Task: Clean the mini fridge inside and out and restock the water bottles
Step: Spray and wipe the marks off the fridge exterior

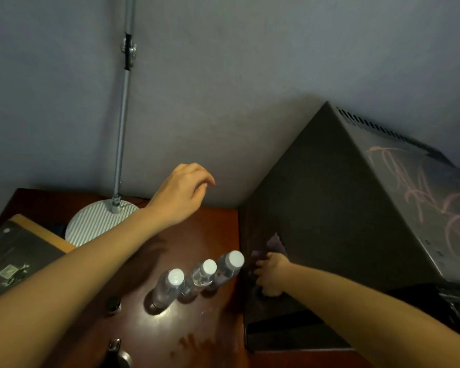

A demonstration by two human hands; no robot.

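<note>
The black mini fridge (329, 208) stands at the right on a dark red wooden table (210, 301), with pink scrawl on its top. My right hand (270, 274) holds a purple cloth (275, 244) pressed against the fridge's left side, low down. Three clear water bottles (202, 274) with white caps stand in a row on the table just left of that hand. My left hand (181, 195) hovers in the air above the table's back edge, fingers loosely curled, holding nothing.
A lamp with a white round base (96, 224) and a metal pole (122, 115) stands at the back left near the grey wall. A dark folder (14, 261) lies at the left. Small dark objects (113, 305) sit near the table's front.
</note>
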